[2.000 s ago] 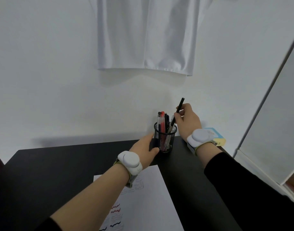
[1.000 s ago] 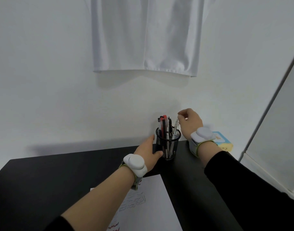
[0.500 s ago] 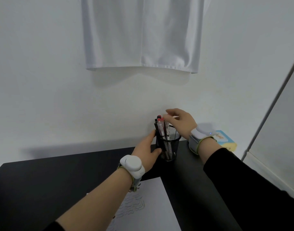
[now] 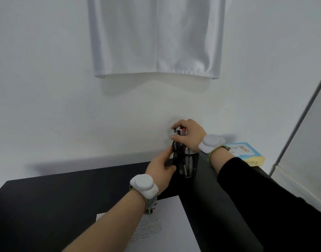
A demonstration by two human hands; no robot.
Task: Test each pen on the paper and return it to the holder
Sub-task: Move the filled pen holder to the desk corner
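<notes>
White wall behind, black tabletop (image 4: 65,197) below it; we use the mesh holder (image 4: 187,164) as our landmark, it stands near the tabletop's far edge by the wall.

Left of the holder: our left hand (image 4: 160,170) steadies it, thumb and fingers (image 4: 169,151) wrapped against its left wall, so it has a grip on the holder itself.

Nearer us than the holder: the paper (image 4: 167,226) lies flat, faint wavy test strokes on its left part, partly hidden under our left forearm.

In the holder: the pens (image 4: 181,139) stand bunched upright, dark and red caps showing, leaning a bit left.

Just above the holder: our right hand (image 4: 189,133) is curled over the pen tops, fingers (image 4: 176,137) closed around the bunch. We cannot tell which single pen is pinched.

Step, as we read it: picking a pen to test. Next move needs one pen isolated from the bunch, pulled straight up so the others don't drag out or tip the holder, then brought down to a blank patch of paper.

Right of the holder: a small yellow and blue box (image 4: 247,153), not involved.
</notes>
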